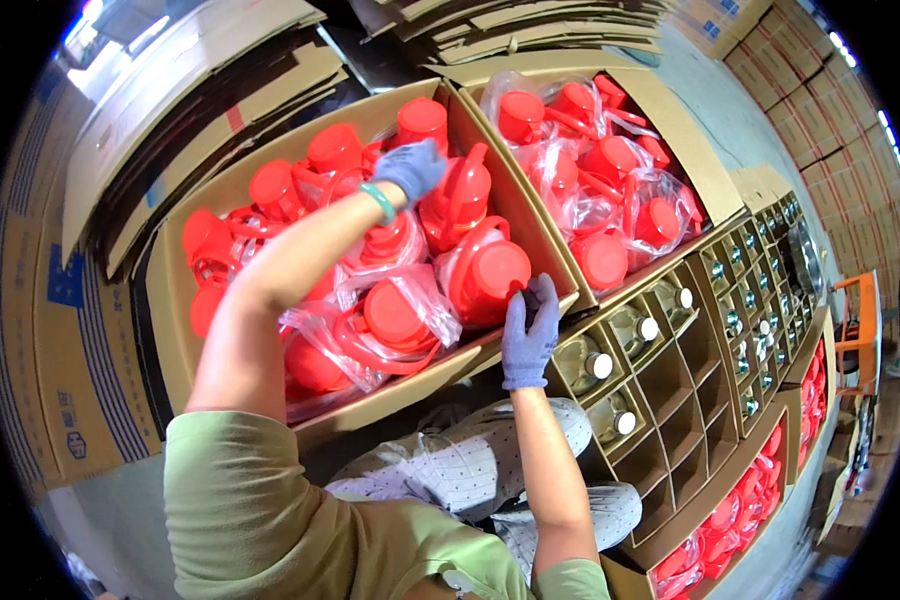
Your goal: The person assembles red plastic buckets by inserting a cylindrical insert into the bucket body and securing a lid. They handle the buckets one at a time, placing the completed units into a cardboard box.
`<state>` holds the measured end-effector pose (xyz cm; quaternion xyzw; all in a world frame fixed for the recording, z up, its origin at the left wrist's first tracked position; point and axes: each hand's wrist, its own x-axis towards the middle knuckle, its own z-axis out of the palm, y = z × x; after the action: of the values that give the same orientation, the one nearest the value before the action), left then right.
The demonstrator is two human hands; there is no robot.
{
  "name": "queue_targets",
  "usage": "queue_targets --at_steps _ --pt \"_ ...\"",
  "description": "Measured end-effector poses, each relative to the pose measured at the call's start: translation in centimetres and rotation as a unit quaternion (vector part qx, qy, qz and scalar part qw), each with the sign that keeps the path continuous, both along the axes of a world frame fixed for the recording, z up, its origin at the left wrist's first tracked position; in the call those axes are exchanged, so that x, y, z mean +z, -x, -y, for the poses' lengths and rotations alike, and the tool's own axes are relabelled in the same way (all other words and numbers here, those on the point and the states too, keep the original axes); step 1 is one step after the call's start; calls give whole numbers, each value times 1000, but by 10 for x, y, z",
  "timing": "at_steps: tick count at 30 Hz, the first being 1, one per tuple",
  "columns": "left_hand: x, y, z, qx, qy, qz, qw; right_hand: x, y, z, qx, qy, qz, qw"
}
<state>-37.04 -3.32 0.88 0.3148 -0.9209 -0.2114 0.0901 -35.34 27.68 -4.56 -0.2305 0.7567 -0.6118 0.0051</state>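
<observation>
A cardboard box (pixel 315 430) in front of me is packed with red plastic jugs that have round lids and looped handles, several of them in clear plastic bags. My left hand (pixel 410 172), in a blue-grey glove and blurred by motion, is over the far part of this box. It is between a jug (pixel 422 122) at the back and another jug (pixel 460 195) with a raised handle; its fingers are smeared. At the near right corner, my gloved right hand (pixel 532 335) rests with fingers extended against the side of a red jug (pixel 498 272).
A second box (pixel 725 185) of bagged red jugs adjoins on the right. Nearer, a divided carton (pixel 670 385) holds several white-capped bottles. Flattened cardboard (pixel 195 75) is stacked at left and back. An orange frame (pixel 858 320) stands at far right, before stacked cartons (pixel 810 110).
</observation>
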Motion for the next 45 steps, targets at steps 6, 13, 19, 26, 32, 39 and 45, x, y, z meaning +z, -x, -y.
queue_targets --at_steps 6,13,19,26,32,39,45 --pt "7 52 69 -159 49 122 979 -8 5 -5 -8 -29 -34 999" --pt "-32 101 147 -91 -122 -122 981 -8 0 -1 21 4 -20 1000" --pt "-31 22 72 -126 209 -140 960 -7 1 -6 34 22 14 999" --pt "-21 -11 54 -351 445 99 818 -13 -3 -6 48 37 22 998" --pt "135 26 -43 -451 507 250 690 20 -17 -35 75 83 88 990" --pt "340 41 -111 -455 361 205 788 104 -48 -42 103 126 16 987" --pt "487 -24 -195 -448 361 142 806 181 -73 -27 19 82 -265 960"
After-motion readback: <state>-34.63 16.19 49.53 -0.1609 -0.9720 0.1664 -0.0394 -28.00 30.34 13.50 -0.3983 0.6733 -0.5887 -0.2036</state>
